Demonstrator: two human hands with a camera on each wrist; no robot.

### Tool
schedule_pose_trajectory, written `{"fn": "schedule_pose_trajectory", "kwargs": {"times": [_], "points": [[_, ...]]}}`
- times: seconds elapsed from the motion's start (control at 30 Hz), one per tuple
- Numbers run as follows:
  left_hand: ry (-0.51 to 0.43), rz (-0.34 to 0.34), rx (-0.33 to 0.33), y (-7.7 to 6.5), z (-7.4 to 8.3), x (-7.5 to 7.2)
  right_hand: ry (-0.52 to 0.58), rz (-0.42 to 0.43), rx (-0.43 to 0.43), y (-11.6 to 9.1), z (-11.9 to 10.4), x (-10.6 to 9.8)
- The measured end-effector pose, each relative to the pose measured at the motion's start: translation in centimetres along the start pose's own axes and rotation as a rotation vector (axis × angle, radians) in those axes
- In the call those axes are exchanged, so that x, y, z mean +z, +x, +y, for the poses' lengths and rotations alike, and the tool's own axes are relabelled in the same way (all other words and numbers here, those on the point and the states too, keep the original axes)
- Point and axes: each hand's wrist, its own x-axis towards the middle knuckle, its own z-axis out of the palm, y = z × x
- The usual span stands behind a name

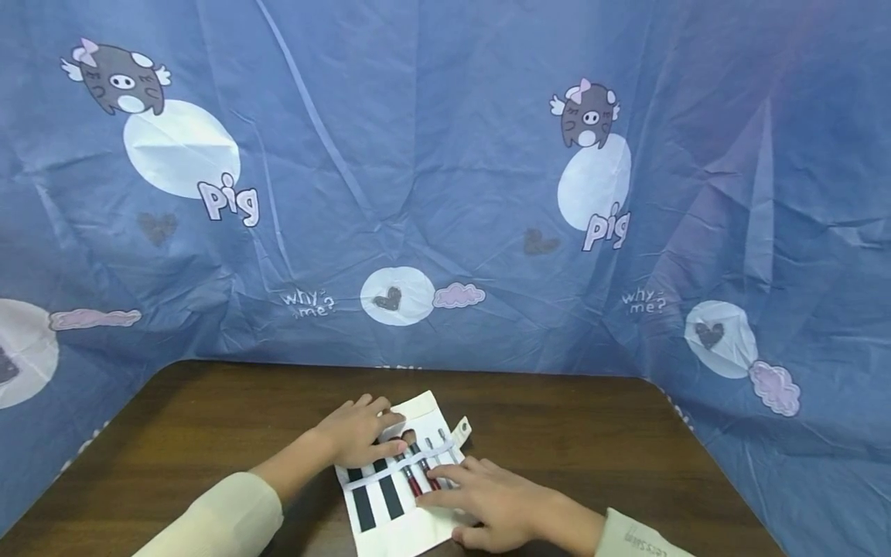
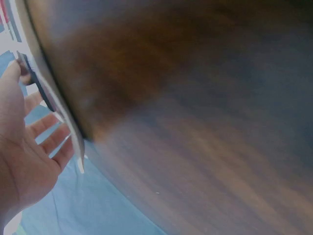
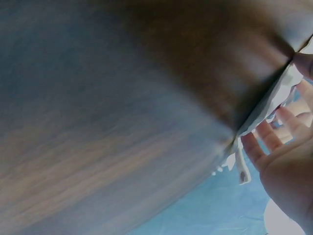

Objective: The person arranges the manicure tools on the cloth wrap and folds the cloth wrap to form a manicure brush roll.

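An unfolded white brush case (image 1: 393,535) lies slanted on the wooden table, with a pale band across its middle. Makeup brushes (image 1: 413,483) with dark red handles are tucked under the band, beside slimmer silver-tipped tools (image 1: 442,435). Dark strips (image 1: 363,507) show on the case's left side. My left hand (image 1: 355,435) rests over the upper left part, fingers spread and thumb reaching toward the brush heads. The right hand (image 1: 490,501) lies over the lower right part, fingertips at the red handles and thumb at the near edge. In the left wrist view, the case edge (image 2: 73,129) stands beside the fingers.
The brown wooden table (image 1: 592,433) has rounded far corners. A blue cloth (image 1: 487,193) printed with pigs and hearts hangs behind it and along both sides. A small strap with a snap (image 1: 462,431) sticks out from the case's right edge.
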Motion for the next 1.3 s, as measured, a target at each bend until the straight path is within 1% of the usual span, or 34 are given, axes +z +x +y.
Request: {"fn": "schedule_pose_trajectory", "kwargs": {"times": [0.13,0.23,0.37,0.47,0.57,0.7,0.8,0.87,0.97,1.03,1.17,1.3], "points": [[0.005,0.044,0.034,-0.5,0.0,0.5,0.02,-0.007,-0.004,-0.3,0.5,-0.1],[0.019,0.062,0.045,-1.1,0.0,0.6,0.04,-0.014,-0.006,-0.4,0.9,-0.3],[0.039,0.05,0.055,-1.7,0.2,0.3,0.034,-0.009,-0.01,-0.9,1.4,-0.4],[0.054,0.025,0.053,-2.0,0.4,0.0,0.02,0.002,-0.014,-1.2,1.4,-0.5],[0.054,0.0,0.049,-2.4,0.4,-0.3,-0.008,0.038,-0.002,-1.1,1.0,-0.5],[0.027,-0.042,0.068,-2.8,0.2,-0.5,-0.055,0.083,0.056,-0.4,-0.4,-0.6],[0.024,-0.066,0.103,-3.2,-0.1,-0.6,-0.067,0.065,0.097,0.5,-1.7,-0.7],[0.021,-0.068,0.123,-3.5,-0.3,-0.6,-0.087,0.047,0.112,1.1,-2.5,-0.7],[0.012,-0.056,0.144,-4.0,-0.6,-0.5,-0.14,0.057,0.133,1.7,-3.3,-0.5],[-0.001,-0.051,0.151,-4.2,-0.7,-0.4,-0.171,0.076,0.164,1.9,-3.7,-0.2],[0.004,-0.045,0.155,-4.6,-0.5,-0.2,-0.15,0.072,0.238,1.9,-4.0,0.2],[0.015,-0.01,0.154,-5.2,-0.2,0.0,-0.096,0.045,0.267,1.7,-3.7,0.2]]}}
